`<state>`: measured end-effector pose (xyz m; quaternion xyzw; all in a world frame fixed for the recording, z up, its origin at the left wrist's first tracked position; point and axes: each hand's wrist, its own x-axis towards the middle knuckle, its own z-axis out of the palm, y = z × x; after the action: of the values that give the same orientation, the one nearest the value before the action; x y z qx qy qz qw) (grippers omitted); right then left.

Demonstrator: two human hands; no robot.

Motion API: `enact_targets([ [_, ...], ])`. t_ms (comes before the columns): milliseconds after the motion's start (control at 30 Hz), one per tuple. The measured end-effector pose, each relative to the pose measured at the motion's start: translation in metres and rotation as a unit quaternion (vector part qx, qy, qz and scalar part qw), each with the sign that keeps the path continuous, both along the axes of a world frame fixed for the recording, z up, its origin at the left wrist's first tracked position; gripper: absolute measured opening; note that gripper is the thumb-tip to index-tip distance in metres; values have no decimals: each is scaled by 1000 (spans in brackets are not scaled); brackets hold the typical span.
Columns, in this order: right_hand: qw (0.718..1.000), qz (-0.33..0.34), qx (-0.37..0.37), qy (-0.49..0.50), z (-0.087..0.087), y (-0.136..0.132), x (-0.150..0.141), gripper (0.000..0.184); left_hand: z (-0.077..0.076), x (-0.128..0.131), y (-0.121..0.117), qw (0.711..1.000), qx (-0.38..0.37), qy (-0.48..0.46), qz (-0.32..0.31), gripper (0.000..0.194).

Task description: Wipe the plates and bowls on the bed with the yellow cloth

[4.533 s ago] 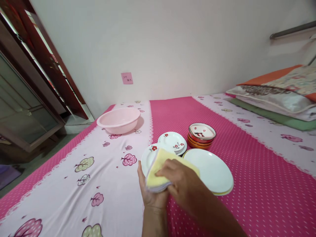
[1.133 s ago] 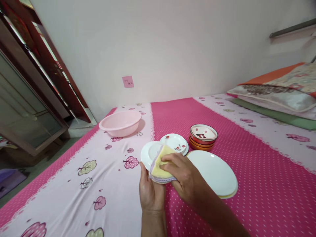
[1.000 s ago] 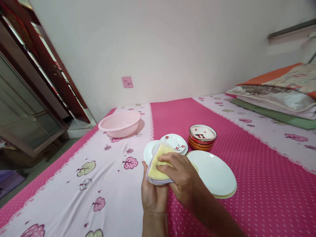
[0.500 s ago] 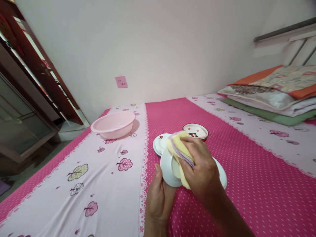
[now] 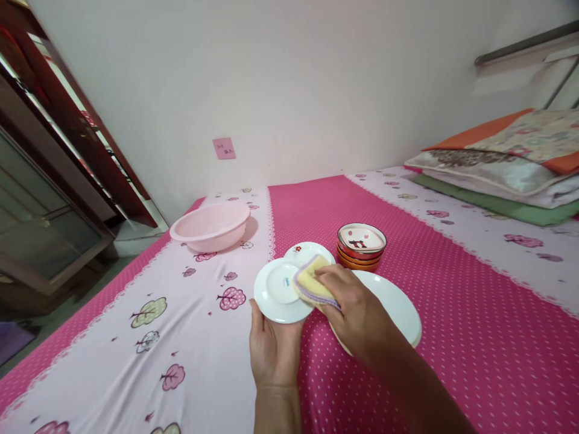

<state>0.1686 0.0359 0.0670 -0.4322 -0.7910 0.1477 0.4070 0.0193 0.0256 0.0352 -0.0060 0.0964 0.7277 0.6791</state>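
Note:
My left hand [image 5: 275, 348] holds a small white saucer [image 5: 271, 292] from below, its underside with a blue mark facing up. The thumb is at the saucer's near left edge; the other fingers are hidden beneath it. In my right hand [image 5: 350, 304] is a folded yellow cloth [image 5: 312, 281] with a purple edge, pressed on the saucer's right side. Behind the saucer lies a white plate with a red flower [image 5: 304, 251]. A larger white plate [image 5: 393, 307] rests partly under my right forearm. Beyond my right hand stands a stack of bowls [image 5: 360, 247].
A pink basin [image 5: 210, 228] sits on the bed's left side. Folded bedding [image 5: 506, 169] is piled at the far right. The pink and white bedsheet [image 5: 199, 337] reaches the wall, which bears a pink note [image 5: 224, 148]. A door stands at the left.
The saucer has moved left and turned flatter, showing its base. My right hand and the cloth have shifted slightly down and left, uncovering the bowl stack.

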Motion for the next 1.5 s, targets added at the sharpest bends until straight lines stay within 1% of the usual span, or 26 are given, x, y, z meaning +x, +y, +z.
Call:
enact_targets([
  [100, 999, 42, -9, -33, 3, -6, -8, 39, 3, -6, 1, 999, -29, -4, 38, 62],
  [200, 996, 58, 0, -67, 2, -14, -19, 40, 1, -8, 1, 996, -65, 8, 61, 62],
  [267, 995, 67, 16, -79, 0, -18, -27, 35, -1, -5, -1, 996, -70, 31, 50, 62],
  [367, 992, 71, 77, -71, -3, -21, -37, 22, 1, 4, -5, 996, -56, 72, 10, 56],
  [433, 989, 48, 129, -54, -3, -21, -39, 16, 5, 12, -9, 995, -50, 81, -6, 54],
  [500, 986, 15, 159, -37, 0, -21, -36, 16, 10, 21, -11, 995, -51, 82, -8, 55],
  [567, 985, -9, 174, -15, 5, -20, -31, 17, 15, 30, -13, 994, -52, 92, -11, 55],
  [633, 984, -24, 174, 15, 9, -19, -25, 19, 16, 37, -14, 993, -41, 112, -16, 53],
  [767, 981, -60, 172, 64, 14, -13, -13, 28, 9, 49, -15, 987, 6, 161, -30, 51],
  [900, 977, -106, 171, 69, 11, -4, 0, 29, 3, 52, -16, 981, 17, 188, -42, 54],
  [967, 975, -136, 163, 66, 8, 2, 10, 30, 3, 49, -16, 982, 16, 182, -48, 55],
  [1033, 975, -159, 144, 52, 3, 7, 19, 27, 3, 44, -16, 985, 10, 168, -47, 53],
  [1100, 979, -170, 112, 23, -1, 12, 25, 21, 3, 38, -14, 988, 3, 148, -36, 51],
  [1167, 982, -169, 83, -6, -5, 14, 26, 17, 2, 31, -11, 991, -4, 130, -10, 52],
  [1233, 986, -152, 59, -28, -7, 14, 23, 21, 2, 25, -7, 993, -9, 117, 19, 55],
  [1300, 992, -114, 31, -43, -6, 10, 16, 27, 2, 19, -5, 993, -15, 108, 39, 56],
  [1367, 996, -71, 0, -56, -4, 5, 8, 34, 3, 15, -3, 995, -17, 92, 45, 57],
  [1433, 996, -37, -20, -73, -2, -2, -1, 33, 5, 11, -3, 995, -19, 77, 54, 57],
  [1500, 996, -14, -26, -83, -2, -9, -10, 28, 6, 8, -3, 994, -28, 76, 73, 55],
])
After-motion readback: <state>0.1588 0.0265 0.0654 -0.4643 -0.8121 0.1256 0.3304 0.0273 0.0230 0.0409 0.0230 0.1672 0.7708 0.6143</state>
